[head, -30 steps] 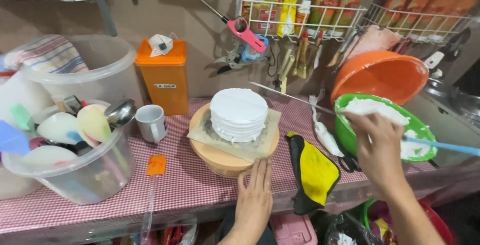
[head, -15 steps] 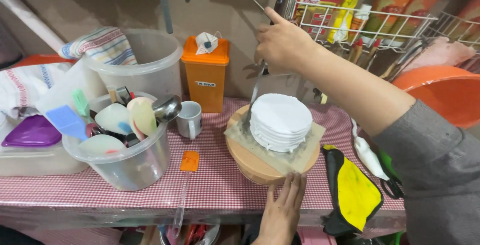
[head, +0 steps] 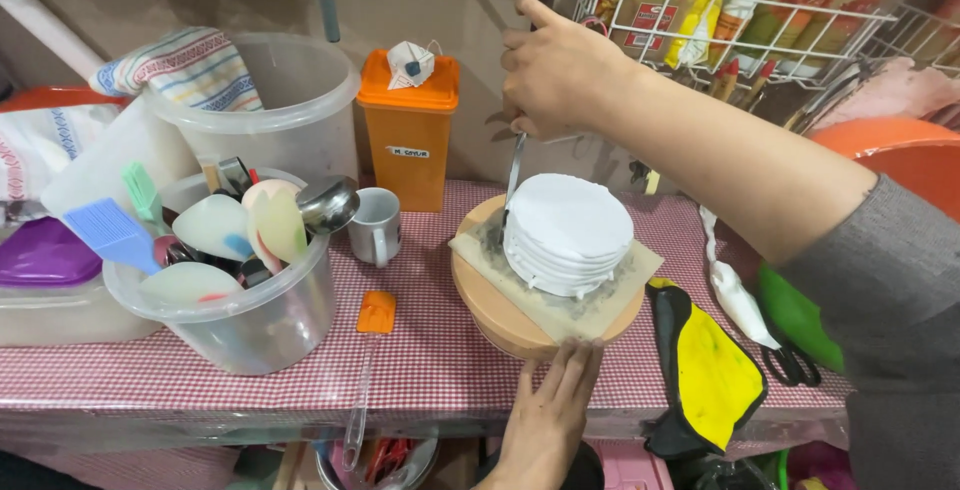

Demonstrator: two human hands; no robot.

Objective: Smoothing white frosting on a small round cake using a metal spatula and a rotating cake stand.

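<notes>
A round cake [head: 570, 225] covered in white frosting sits on a square of brown paper [head: 590, 305] atop a tan turntable [head: 500, 315]. My right hand [head: 560, 75] reaches in from the right and is shut on the dark handle of a metal palette knife [head: 514, 165]. It holds the blade upright against the cake's left side. My left hand [head: 550, 415] comes up from below, its fingers flat on the turntable's front edge.
A clear tub of utensils [head: 240, 320], a grey mug [head: 378, 225], an orange box [head: 410, 140] and an orange silicone spatula [head: 375, 315] lie left of the cake. At the right are a yellow-and-black bag [head: 715, 375], scissors [head: 795, 360], an orange bowl [head: 900, 160] and a wire rack [head: 740, 25].
My right hand left the green bowl at the right, rose to the back wall, and now holds a palette knife against the cake's left side. My left hand stays at the turntable.
</notes>
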